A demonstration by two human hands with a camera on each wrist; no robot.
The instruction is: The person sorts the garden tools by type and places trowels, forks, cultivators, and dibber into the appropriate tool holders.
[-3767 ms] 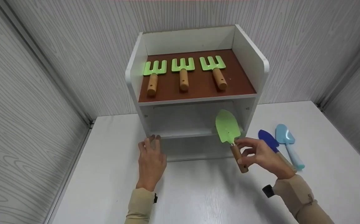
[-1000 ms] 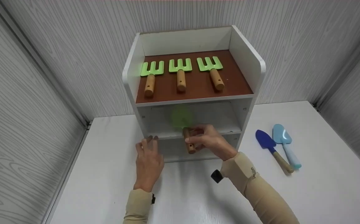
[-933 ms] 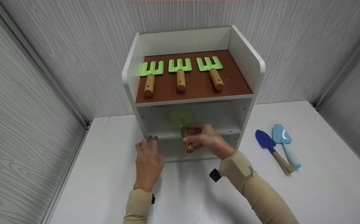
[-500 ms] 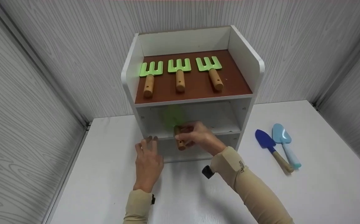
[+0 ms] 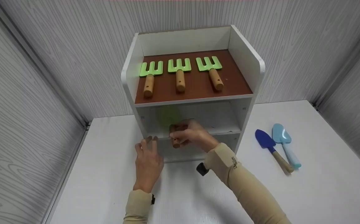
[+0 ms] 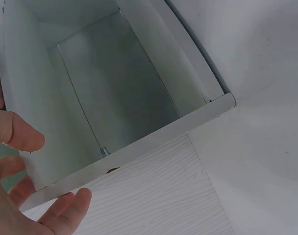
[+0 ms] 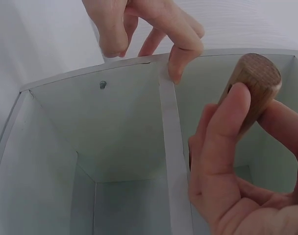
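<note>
In the head view, a white shelf unit (image 5: 192, 100) stands against the back wall. My right hand (image 5: 195, 137) pinches the brown wooden handle of a hand trowel (image 5: 174, 143) between thumb and fingers. Its green blade (image 5: 168, 113) reaches into the dim middle compartment, toward the left side. The right wrist view shows the handle's butt end (image 7: 264, 76) pointing at the camera, the blade hidden. At the unit's front left edge, my left hand (image 5: 149, 165) holds the side panel (image 6: 119, 159), thumb inside and other fingers outside in the left wrist view.
Three green hand forks (image 5: 180, 74) lie side by side on the brown top shelf (image 5: 195, 93). On the white table (image 5: 316, 186), right of the unit, lie a dark blue trowel (image 5: 265, 139) and a light blue trowel (image 5: 281, 134). Patterned walls (image 5: 43, 62) enclose three sides.
The right hand has carried the green trowel left from in front of the unit's right side, and its blade has entered the middle compartment. The left hand keeps its place.
</note>
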